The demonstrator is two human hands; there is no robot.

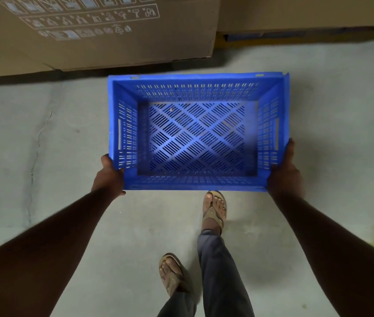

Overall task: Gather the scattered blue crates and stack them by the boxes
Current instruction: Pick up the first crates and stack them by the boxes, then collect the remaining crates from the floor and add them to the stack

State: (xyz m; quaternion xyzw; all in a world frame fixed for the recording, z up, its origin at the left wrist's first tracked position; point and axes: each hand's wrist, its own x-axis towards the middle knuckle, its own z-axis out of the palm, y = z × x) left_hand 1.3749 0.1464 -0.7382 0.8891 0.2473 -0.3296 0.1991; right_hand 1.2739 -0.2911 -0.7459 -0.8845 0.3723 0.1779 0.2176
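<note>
A person holds one blue crate (196,133) in front of the body, over a grey concrete floor (44,145). The crate is upright, with its open side up, and nothing lies inside except a very small pale crumb on the bottom, near the far left corner. Its walls have rows of short slots and its bottom has a slotted pattern of diamonds.

The left hand (109,177) grips the near left corner of the crate. Its fingers are curled around the outside of the corner and the thumb side lies against the left wall. The right hand (285,172) grips the near right corner in the same way, with the fingers going up along the right wall. Both arms are stretched forward and are bare.

Behind the crate, at the far side, stands a big cardboard box (112,42) with white handling pictures printed on its side. The far rim of the crate is near the lower edge of this box, but I cannot tell whether the crate rests on the floor or is held a little above it. A second box (307,12) is to the right of the first one.

Below the crate two feet in brown sandals are seen. The right foot (214,210) is in front, just beside the near rim, and the left foot (172,274) is further back. The legs wear dark trousers.
</note>
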